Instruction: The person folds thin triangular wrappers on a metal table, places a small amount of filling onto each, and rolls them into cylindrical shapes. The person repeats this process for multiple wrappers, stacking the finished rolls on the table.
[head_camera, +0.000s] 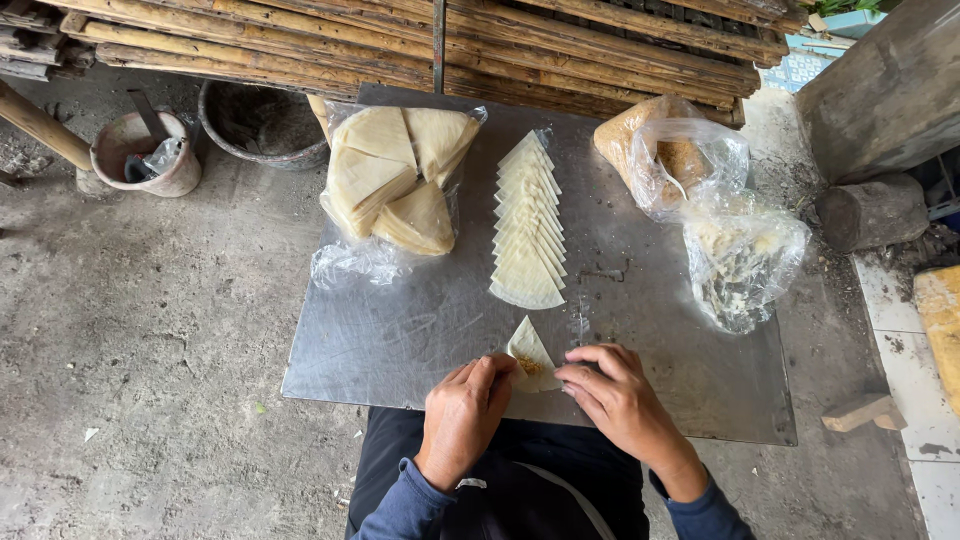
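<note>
I see both hands at the near edge of the metal sheet (400, 340), working one triangular wrapper (530, 355) w/ a dab of brownish filling on it. Left hand (465, 415) has fingers curled down onto the wrapper's left-hand corner, pinching or pressing it; right hand (620, 395) lies w/ fingers bent, tips on the wrapper's right-hand edge. Neither hand is fully closed; I can't tell if the thumbs grip underneath.

Progress, as I judge it: early. This wrapper is filled but not yet folded shut, its tip still lying flat. No finished pieces show anywhere on the sheet. Just beyond the hands, a fanned row of wrappers (528, 225) waits, approx a dozen or more, unfilled. Further out & to the left of the hands, a clear bag of wrapper stacks (395, 180) holds plenty more. To the right of the hands & beyond, two plastic bags: the nearer bag (740, 260) w/ pale shredded stuff, the farther bag (665, 160) w/ brown crumbly filling. So most of the work looks left to do.

Orientation: the wrapper's long axis runs from the hands outward, away from the body, leaning slightly left. Its pointed tip aims away from me toward the fanned row; the wide curved base sits under the fingertips.
</note>
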